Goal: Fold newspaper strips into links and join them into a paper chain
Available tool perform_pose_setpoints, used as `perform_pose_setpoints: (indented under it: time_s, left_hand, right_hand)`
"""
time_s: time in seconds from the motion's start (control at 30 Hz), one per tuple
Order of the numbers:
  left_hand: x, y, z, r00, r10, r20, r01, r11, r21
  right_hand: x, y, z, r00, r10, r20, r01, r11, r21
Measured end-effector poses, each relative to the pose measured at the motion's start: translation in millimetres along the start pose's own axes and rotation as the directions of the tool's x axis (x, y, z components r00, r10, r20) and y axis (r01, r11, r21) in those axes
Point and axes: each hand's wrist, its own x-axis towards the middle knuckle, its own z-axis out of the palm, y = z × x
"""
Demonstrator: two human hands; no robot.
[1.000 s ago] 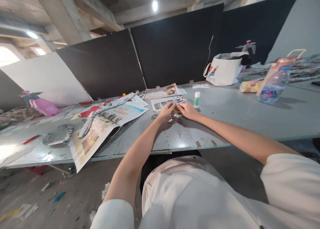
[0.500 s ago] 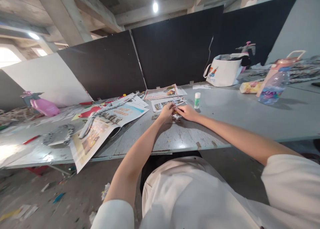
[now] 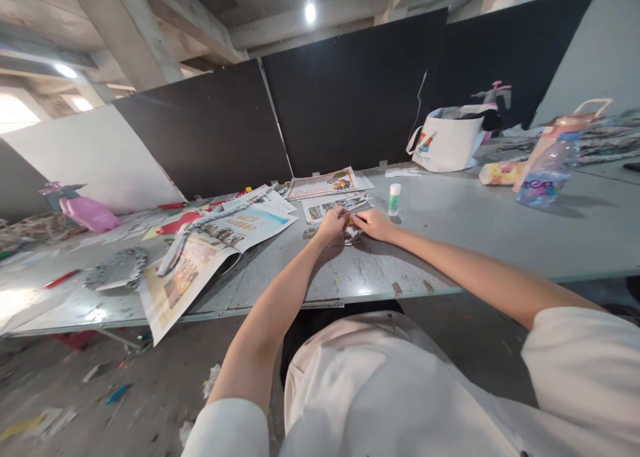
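Observation:
Over the grey table (image 3: 450, 237), my left hand (image 3: 335, 225) and my right hand (image 3: 374, 224) meet with fingertips close together. Both are closed on a small piece of printed paper (image 3: 353, 234), which shows between and below the fingers; its shape is partly hidden by them. Beneath and behind the hands lies a printed sheet (image 3: 315, 207). A glue stick (image 3: 395, 200) with a white cap and green label stands upright just right of my right hand.
Open printed pages (image 3: 260, 227) lie at left, overhanging the front edge, beside a braided ring (image 3: 117, 268) and a pink spray bottle (image 3: 95, 214). A white bag (image 3: 447, 144), a yellow packet (image 3: 501, 173) and a clear bottle (image 3: 547, 174) stand at right. Black panels (image 3: 350, 104) rise behind.

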Motion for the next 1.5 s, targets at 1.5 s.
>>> perform_pose_setpoints:
  time_s: [1.5]
  left_hand:
    - [-6.0, 14.3, 11.0, 0.995, -0.081, -0.050, 0.057, 0.927, -0.371]
  right_hand:
    - [2.7, 3.5, 2.2, 0.965, 0.248, 0.088, -0.253, 0.784, 0.567]
